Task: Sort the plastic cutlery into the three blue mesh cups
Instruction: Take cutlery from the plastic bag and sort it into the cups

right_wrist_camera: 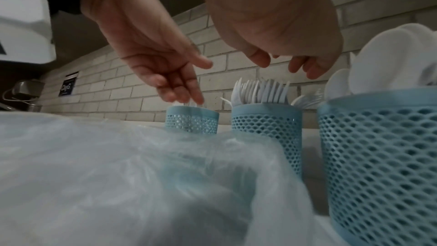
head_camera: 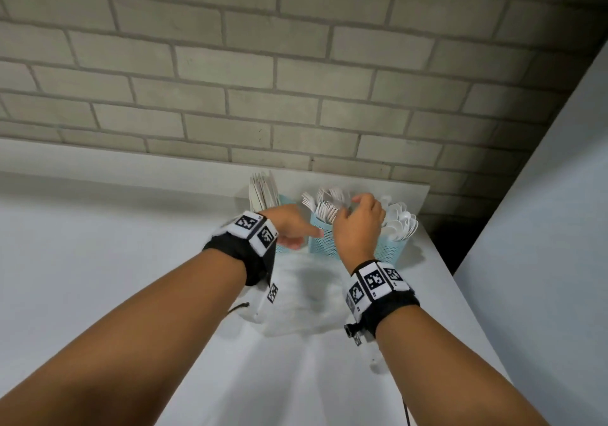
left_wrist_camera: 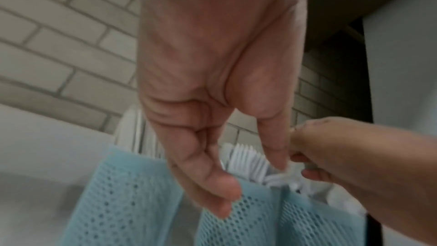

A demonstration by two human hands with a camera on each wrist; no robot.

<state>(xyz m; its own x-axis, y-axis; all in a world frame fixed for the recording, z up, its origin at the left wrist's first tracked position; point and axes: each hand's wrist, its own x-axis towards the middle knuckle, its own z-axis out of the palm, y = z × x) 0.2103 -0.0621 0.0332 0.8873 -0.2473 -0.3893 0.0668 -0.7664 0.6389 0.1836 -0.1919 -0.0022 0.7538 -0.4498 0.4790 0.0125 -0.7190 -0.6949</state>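
Note:
Three blue mesh cups stand in a row at the back of the white counter [head_camera: 98, 261]. The left cup [right_wrist_camera: 191, 121] holds knives [head_camera: 261, 188], the middle cup [right_wrist_camera: 264, 122] forks [head_camera: 324, 210], the right cup [right_wrist_camera: 378, 156] spoons [head_camera: 399, 221]. My left hand [head_camera: 301, 236] hangs over the left cup with relaxed, straight fingers whose tips [right_wrist_camera: 189, 98] reach the knife tops; it holds nothing. My right hand [head_camera: 353, 206] hovers above the forks, its fingers loosely curled, and the right wrist view shows nothing between them [right_wrist_camera: 282, 64].
A crumpled clear plastic bag [head_camera: 302, 294] lies on the counter just in front of the cups. A brick wall [head_camera: 296, 80] rises right behind them. At the right, a dark gap [head_camera: 444, 248] separates the counter's edge from a tall white panel [head_camera: 543, 228].

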